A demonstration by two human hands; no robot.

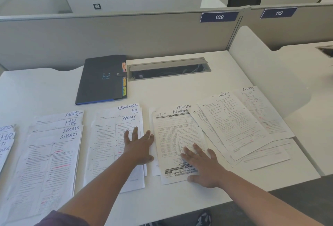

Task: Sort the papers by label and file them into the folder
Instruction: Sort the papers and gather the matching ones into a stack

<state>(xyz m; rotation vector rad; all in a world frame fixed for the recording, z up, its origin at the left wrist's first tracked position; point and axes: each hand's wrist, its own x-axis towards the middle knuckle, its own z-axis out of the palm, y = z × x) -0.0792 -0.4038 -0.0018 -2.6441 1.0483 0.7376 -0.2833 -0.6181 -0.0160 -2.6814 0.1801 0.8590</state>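
Both hands flat on paper, fingers straight, gripping nothing. Left hand (pixel 139 145) presses palm-down on the right edge of the middle pile (pixel 115 146), whose top sheet reads SPORTS, with HR and FINANCE showing on sheets behind. Right hand (pixel 202 165) lies flat, fingers spread, on the lower part of the upside-down printed sheet (pixel 177 141) topping the next pile; ADMIN and FINANCE labels peek out above it. The two piles lie just beside each other, a thin strip of white desk (pixel 180 92) between.

Folder (pixel 103 79), dark, shut with a snap strap, coloured tabs along its right edge, lies at the back of the desk, well apart from both hands. Left pile (pixel 52 155) shows ADMIN, HR, SPORTS, SPORTS. Fanned sheets (pixel 239 123) to the right show ADMIN and SPORTS. More labelled sheets (pixel 6 141) at far left edge, partly cut off.
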